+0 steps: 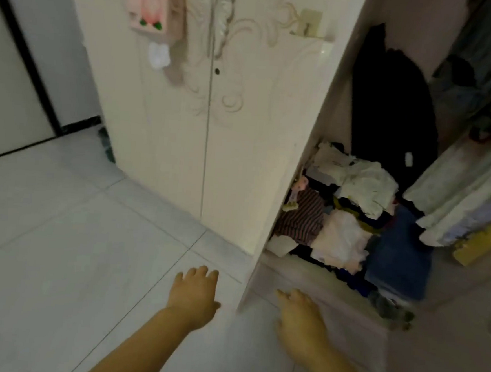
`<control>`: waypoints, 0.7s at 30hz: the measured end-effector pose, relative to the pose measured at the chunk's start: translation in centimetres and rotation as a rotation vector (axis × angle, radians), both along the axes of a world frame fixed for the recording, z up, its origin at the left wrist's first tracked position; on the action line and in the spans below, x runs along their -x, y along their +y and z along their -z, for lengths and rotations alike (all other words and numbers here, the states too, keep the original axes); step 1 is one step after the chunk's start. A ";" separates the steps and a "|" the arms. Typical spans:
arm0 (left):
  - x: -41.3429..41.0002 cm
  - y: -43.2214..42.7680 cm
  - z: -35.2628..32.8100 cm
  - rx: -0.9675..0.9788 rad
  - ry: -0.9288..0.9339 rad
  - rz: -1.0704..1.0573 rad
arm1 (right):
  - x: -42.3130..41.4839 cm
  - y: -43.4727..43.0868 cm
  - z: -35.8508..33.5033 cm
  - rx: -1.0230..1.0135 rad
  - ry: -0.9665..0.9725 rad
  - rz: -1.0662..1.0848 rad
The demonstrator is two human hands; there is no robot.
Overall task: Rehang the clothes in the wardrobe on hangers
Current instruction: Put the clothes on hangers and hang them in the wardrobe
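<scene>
Left hand (193,294) and right hand (301,322) empty, fingers loosely apart, lower centre of frame; advise reaching into clothes pile (344,223) centre right, lifting only one top item.

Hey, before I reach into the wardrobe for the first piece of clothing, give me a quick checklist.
1. Left hand empty: ok, fingers relaxed, holding nothing.
2. Right hand empty: ok, likewise.
3. Heap of white, striped and blue clothes exposed in the open compartment: ok.
4. Heap sorted: not ok, pieces lie jumbled.
5. Free hanger in view: cannot tell.
6. Space among the pale hanging garments on the right: cannot tell, rail not visible.
</scene>
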State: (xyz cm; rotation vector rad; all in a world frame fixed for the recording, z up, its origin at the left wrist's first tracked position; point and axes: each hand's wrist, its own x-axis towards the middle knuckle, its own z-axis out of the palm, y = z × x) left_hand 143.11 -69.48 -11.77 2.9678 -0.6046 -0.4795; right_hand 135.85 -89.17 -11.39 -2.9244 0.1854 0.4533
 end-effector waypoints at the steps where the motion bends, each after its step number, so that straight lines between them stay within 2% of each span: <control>1: 1.2 2.3 0.1 -0.010 0.000 -0.068 | 0.1 1.5 0.2 -0.006 -0.008 -0.054; 10: 11.9 22.5 -0.8 -0.059 0.018 -0.614 | -1.0 19.5 0.8 -0.055 -0.011 -0.540; 21: 22.4 45.6 -1.5 -0.001 -0.015 -1.161 | -2.4 48.8 -0.6 0.002 -0.043 -1.072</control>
